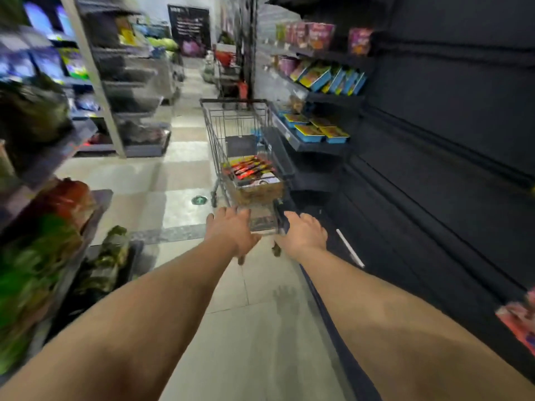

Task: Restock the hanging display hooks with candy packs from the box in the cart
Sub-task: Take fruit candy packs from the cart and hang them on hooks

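Cart (pixel 240 146) handle gripped by both hands (pixel 231 233).

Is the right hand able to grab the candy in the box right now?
Probably not yet. The right hand is on the cart handle, and the candy packs lie uncovered in the box farther forward. Nothing blocks them; it must let go and reach in.

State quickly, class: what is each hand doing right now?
Left hand: on the cart handle, fingers over it; grip cannot be told.
Right hand: on the same handle's end; grip cannot be told.
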Tool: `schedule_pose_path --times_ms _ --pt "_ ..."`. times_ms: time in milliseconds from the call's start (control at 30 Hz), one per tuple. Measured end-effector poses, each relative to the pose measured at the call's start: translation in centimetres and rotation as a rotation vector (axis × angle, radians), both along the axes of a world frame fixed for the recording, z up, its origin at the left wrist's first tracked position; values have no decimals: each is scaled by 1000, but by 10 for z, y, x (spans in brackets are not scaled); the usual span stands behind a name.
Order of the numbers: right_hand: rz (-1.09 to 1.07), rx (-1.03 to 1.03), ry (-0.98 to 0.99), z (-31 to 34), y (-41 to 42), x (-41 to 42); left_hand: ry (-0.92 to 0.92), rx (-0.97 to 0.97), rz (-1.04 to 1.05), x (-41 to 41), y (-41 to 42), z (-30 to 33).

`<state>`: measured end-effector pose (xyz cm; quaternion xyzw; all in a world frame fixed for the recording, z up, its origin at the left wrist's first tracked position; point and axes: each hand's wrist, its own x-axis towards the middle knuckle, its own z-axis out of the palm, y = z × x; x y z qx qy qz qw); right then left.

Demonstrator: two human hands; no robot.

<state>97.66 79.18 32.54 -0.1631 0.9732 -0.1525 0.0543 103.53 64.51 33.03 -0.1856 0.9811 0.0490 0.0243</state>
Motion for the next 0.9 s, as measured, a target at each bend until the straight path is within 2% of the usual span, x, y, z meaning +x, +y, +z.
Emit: schedule_pose_path --times_ms 200,567,767,900 --pt "64 -28 -60 -3 -85 -82 27 8 100 -63 -88 -10" --pt "168 -33 -115 2 -222 -299 36 6 234 -249 -229 -4" --pt "202 -8 -168 -16 -295 -379 -14 49 309 -315 -307 -24" --pt "167 -1 -180 -32 -344 -432 -39 73 287 -366 -366 -42"
